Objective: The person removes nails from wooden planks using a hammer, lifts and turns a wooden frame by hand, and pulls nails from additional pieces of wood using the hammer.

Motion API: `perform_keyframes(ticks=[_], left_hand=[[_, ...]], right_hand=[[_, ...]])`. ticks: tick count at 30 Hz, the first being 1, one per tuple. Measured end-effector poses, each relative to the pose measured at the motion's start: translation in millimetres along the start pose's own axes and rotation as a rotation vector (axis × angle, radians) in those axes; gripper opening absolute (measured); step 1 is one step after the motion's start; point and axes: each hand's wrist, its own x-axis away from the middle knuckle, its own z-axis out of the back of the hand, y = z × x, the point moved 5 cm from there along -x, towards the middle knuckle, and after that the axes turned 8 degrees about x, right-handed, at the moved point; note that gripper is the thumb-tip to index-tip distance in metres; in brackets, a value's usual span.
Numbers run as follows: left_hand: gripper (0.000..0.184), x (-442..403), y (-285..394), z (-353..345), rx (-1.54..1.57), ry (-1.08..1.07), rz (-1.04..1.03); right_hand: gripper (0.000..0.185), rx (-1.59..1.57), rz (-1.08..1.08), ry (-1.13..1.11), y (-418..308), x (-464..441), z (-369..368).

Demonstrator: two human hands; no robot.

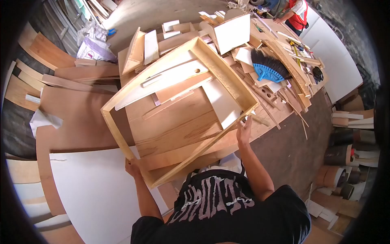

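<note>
A large rectangular wooden frame [221, 65] is tilted over the workbench, its open middle showing the boards beneath. My left hand [132, 168] grips its near left side, fingers closed round the wood. At the right corner, my right hand [244, 129] is closed on the same frame; part of its fingers is hidden by the wood. Through the frame I see a plywood sheet [178, 122] and a white board with a round hole [183, 73].
A blue broom head [268, 73] with black bristles lies among wood offcuts on the bench. White panels [97, 191] stand at left. Another person in a red vest [300, 16] is at the far right. Scrap wood [337, 207] is piled on the floor at right.
</note>
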Motion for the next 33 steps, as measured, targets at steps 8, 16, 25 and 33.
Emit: perform_keyframes(ticks=[8, 16, 25, 33], left_hand=[[0.055, 37, 25, -8, -0.233, 0.127, -0.208], [0.07, 176, 29, -55, -0.764, 0.334, -0.501], [0.106, 252, -5, -128, 0.377, 0.54, 0.488], [0.05, 241, -15, -166, 0.846, 0.546, 0.654]], right_hand=[[0.068, 0.381, 0.436, 0.07, -73, -110, 5], [0.059, 0.85, 0.515, -0.142, -107, -199, -19], [0.05, 0.813, 0.605, -0.547, -84, -270, -81], [0.043, 0.845, 0.604, -0.5, -52, -276, -97]])
